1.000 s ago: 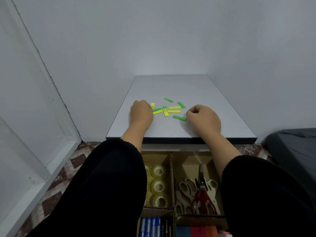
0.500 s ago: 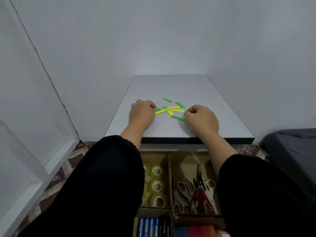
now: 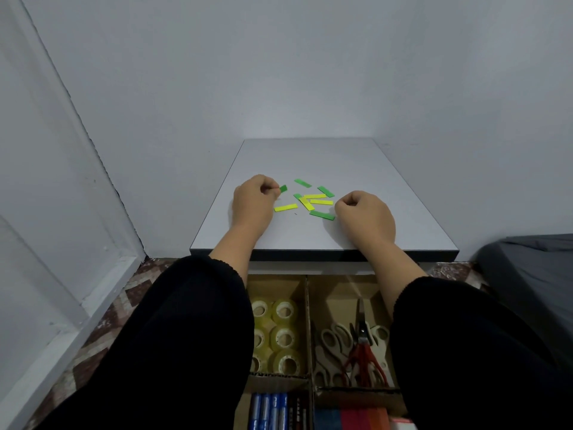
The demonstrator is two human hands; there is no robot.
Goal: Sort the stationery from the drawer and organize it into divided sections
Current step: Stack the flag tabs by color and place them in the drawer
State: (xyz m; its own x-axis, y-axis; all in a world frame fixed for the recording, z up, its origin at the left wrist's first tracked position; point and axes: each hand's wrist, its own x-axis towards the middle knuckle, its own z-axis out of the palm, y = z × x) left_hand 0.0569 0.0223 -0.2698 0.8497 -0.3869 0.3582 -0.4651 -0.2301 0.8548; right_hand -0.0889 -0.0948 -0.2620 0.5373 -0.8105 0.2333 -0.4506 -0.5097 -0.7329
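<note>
Several small green and yellow sticky tabs (image 3: 313, 200) lie scattered on the grey tabletop (image 3: 366, 169). My left hand (image 3: 252, 203) rests on the table at their left and pinches one green tab (image 3: 283, 189) between thumb and fingertip. My right hand (image 3: 366, 217) rests at their right with fingers curled; its fingertips sit by a green tab (image 3: 322, 215), and a hold on anything does not show. Below the table edge an open cardboard-divided drawer (image 3: 307, 293) shows tape rolls (image 3: 279, 336) and scissors (image 3: 356, 346) in separate sections.
Blue markers (image 3: 269, 411) and coloured pads (image 3: 356, 418) fill the nearer drawer sections. White walls close in behind and at the left. A dark grey bed (image 3: 533, 268) stands at the right. My black sleeves cover part of the drawer.
My left hand has lifted a green tab out of the pile and drawn it to the left. A yellow tab now lies apart at the lower left. My right hand has stayed put.
</note>
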